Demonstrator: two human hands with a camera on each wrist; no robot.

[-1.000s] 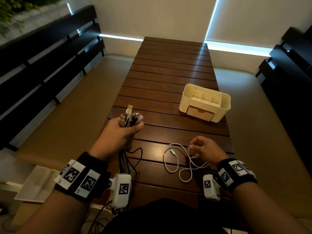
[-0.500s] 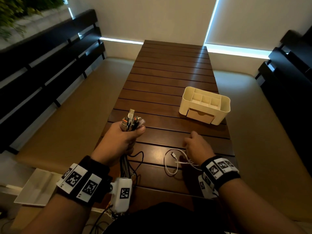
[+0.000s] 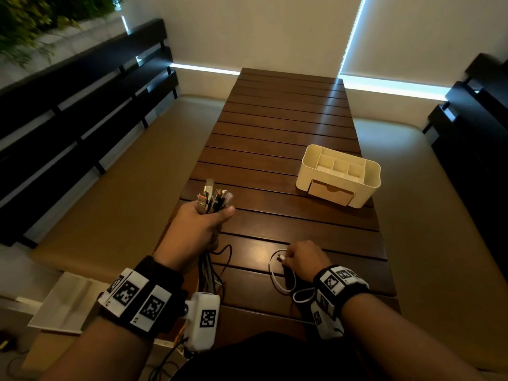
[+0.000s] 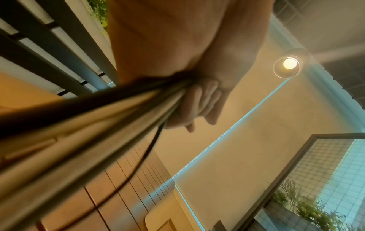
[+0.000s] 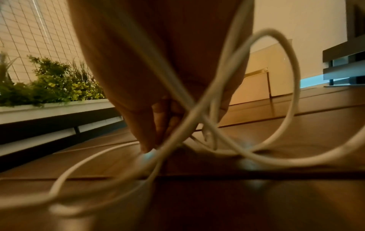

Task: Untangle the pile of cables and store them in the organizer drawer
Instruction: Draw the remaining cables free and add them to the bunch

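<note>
My left hand point(image 3: 202, 224) grips a bundle of cables point(image 3: 214, 198) upright, with several plug ends sticking out above the fist; the cords hang down below it point(image 4: 98, 118) toward the table's near edge. My right hand point(image 3: 303, 261) rests low on the wooden table point(image 3: 275, 127) and pinches a white cable point(image 3: 277, 281) near its plug, fingertips point(image 5: 147, 148) down on the wood. The white cable loops point(image 5: 286, 93) lie around the wrist. A cream organizer point(image 3: 341, 174) with open top compartments and a shut front drawer point(image 3: 331, 192) stands further back to the right.
Tan cushioned benches flank the table on both sides. Dark slatted rails point(image 3: 82, 100) run along the left and right. A white tray-like piece point(image 3: 66, 303) lies off the table at the near left. Plants point(image 5: 49, 81) line the left ledge.
My right hand came down onto the table and slid left to the white cable's plug end. The left hand kept its bundle nearly still.
</note>
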